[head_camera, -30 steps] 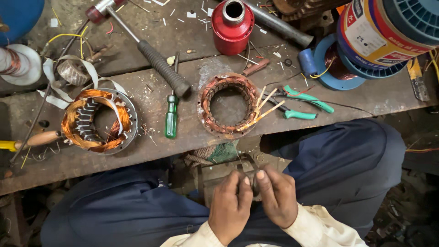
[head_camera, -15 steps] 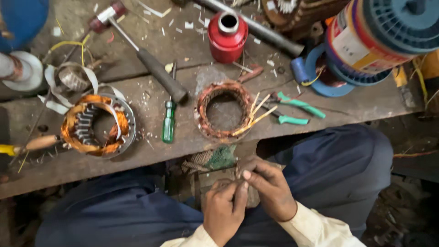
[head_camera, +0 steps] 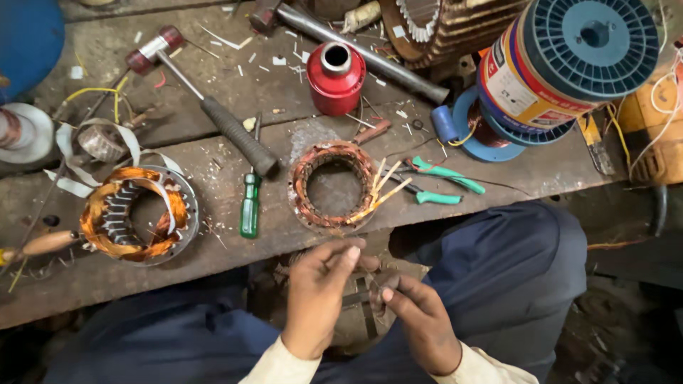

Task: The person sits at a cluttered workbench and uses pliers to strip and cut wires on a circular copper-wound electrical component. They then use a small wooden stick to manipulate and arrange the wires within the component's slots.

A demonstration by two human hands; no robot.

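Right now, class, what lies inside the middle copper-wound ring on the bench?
Inside the ring only bare bench shows. Pale strips poke from its right rim. What lies beneath the windings is covered.

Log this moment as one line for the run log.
left hand: pinching thin wire | right hand: fingertips on same wire, over lap | bench: copper-wound stator, green screwdriver, hammer

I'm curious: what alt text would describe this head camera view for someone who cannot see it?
A seated person's left hand and right hand work together on a small metal part in the lap, too hidden to identify. On the worn wooden bench ahead lie a round copper-wound motor stator, a green-handled screwdriver and a red metal can.
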